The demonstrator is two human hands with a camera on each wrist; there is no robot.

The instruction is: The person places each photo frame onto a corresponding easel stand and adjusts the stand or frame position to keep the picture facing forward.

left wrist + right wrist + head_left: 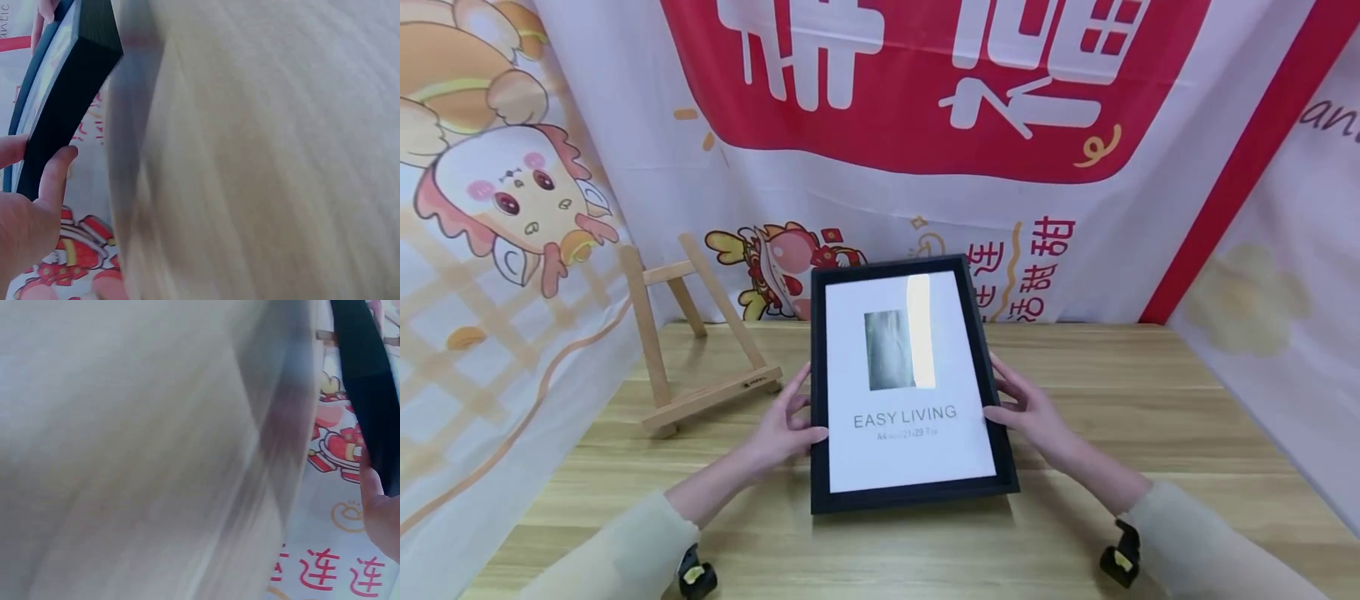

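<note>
Head view shows a black frame (913,398) between two hands. Left hand (790,425) holds the frame by its left side, and right hand (1030,417) holds it by its right side. Each thumb sits on the front edge, and the other fingers go along the side. So both hands are full, gripping the same thing, with the frame's whole width between them.

Inside the frame is a white sheet with a gray picture and the words "EASY LIVING". A bright shine lies over part of it. The frame's top leans away from the person. I cannot tell if its low edge touches the table (1120,400) under it.

To the left of the frame, apart from it, is a wood stand (711,400). Behind the frame hangs a white cloth (1112,242) with a big red patch. Pale sleeves (1210,542) show on the near side of the frame.

Left wrist view shows the frame's thick dark side by the fingers (56,175). Right wrist view shows it beside that hand too.
</note>
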